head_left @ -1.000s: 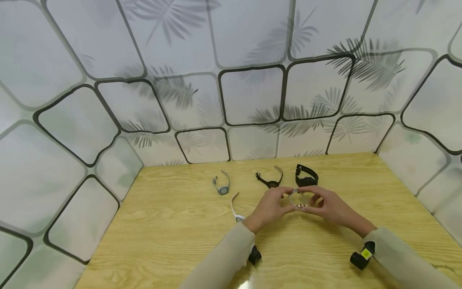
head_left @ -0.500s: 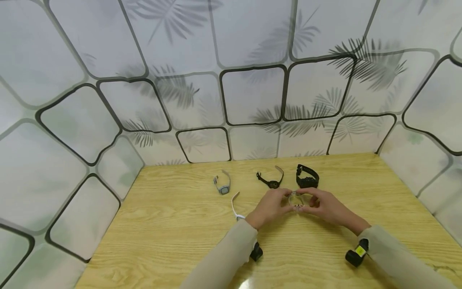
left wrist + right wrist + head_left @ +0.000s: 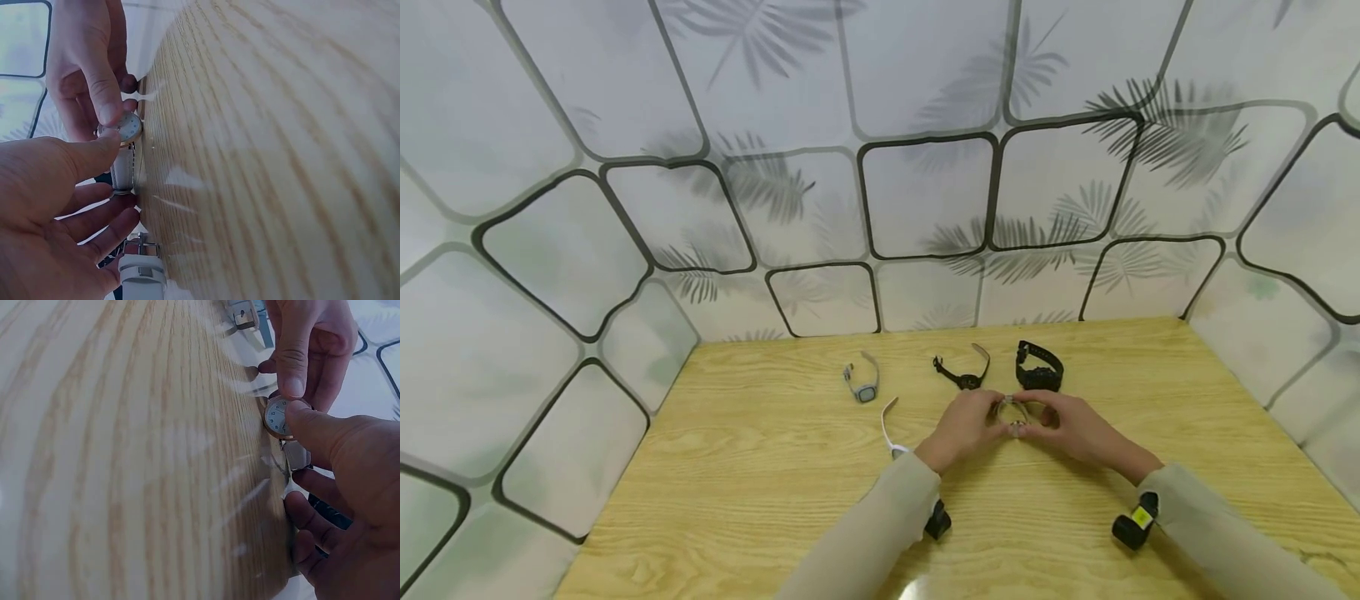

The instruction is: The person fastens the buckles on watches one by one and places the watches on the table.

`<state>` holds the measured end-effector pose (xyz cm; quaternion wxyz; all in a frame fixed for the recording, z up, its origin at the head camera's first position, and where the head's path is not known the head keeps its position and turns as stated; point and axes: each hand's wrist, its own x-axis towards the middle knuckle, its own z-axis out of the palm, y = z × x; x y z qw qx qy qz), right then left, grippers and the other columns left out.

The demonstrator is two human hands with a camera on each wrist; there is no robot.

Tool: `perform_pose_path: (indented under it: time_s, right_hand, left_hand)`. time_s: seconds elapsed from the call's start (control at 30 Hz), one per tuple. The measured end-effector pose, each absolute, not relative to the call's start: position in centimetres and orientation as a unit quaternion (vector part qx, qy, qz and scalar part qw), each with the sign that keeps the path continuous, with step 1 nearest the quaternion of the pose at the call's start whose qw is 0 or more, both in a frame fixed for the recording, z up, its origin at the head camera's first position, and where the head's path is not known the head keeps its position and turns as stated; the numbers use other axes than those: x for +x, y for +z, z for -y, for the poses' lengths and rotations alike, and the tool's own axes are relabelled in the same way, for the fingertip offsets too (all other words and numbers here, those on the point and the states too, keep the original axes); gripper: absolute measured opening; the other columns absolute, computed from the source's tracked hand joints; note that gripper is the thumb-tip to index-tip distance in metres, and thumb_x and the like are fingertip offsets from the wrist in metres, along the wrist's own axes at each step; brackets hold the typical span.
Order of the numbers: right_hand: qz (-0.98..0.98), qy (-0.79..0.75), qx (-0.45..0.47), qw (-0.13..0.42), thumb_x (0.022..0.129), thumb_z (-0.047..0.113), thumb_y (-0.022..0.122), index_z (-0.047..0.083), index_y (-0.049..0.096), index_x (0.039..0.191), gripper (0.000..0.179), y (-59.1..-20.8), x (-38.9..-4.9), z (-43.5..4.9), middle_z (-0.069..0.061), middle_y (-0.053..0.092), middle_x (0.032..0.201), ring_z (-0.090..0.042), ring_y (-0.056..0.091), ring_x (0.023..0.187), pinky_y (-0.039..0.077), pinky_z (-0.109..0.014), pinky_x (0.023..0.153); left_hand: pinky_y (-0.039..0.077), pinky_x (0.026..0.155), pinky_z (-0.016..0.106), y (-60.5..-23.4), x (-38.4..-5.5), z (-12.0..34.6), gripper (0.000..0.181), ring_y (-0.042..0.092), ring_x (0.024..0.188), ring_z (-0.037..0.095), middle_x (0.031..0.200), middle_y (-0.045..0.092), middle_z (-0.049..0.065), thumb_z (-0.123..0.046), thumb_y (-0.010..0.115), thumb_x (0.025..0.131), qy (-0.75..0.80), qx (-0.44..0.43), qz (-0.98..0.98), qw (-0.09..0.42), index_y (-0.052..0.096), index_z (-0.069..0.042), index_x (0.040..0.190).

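Observation:
A wristwatch (image 3: 1017, 427) with a pale strap is between my two hands, standing on the wooden table with its strap curved in a loop. Its round white dial (image 3: 129, 127) with a gold-toned rim faces me. My left hand (image 3: 961, 423) pinches the loop from the left, thumb at the dial. From the right, my right hand (image 3: 1070, 425) pinches it the same way. In the right wrist view both thumbs meet over the dial's edge and cover part of it. A white watch (image 3: 887, 432) lies beside my left wrist, partly hidden by it.
Behind the hands lie a grey digital watch (image 3: 865, 391), a slim black watch (image 3: 967, 381) and a bulky black watch (image 3: 1039, 377). The patterned wall panels (image 3: 925, 292) rise at the table's back edge and sides. Each wrist wears a small black camera (image 3: 1132, 527).
Both hands have drawn slightly closer, the right hand and forearm shifting left. The held watch has moved a little left with them. The other watches have stayed put.

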<state>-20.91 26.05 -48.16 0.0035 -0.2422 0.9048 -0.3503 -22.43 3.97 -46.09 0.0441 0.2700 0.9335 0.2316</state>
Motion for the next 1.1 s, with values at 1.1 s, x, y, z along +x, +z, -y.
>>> perform_pose_path:
  time_s: [1.1]
  right_hand:
    - [-0.910,-0.343,-0.234,0.004,0.095,0.028,0.077,0.006,0.055,0.146,0.059,-47.51,-20.65,-25.96,-0.003,0.069,0.107,-0.006,0.061,0.078,0.050,-0.028,0.064]
  left_hand:
    - [0.054,0.092,0.024,-45.56,-22.51,-3.32,0.040,0.067,0.109,0.013,0.125,0.071,0.004,-0.030,0.073,0.099,0.285,0.266,-0.919,0.062,0.068,-0.008,0.132]
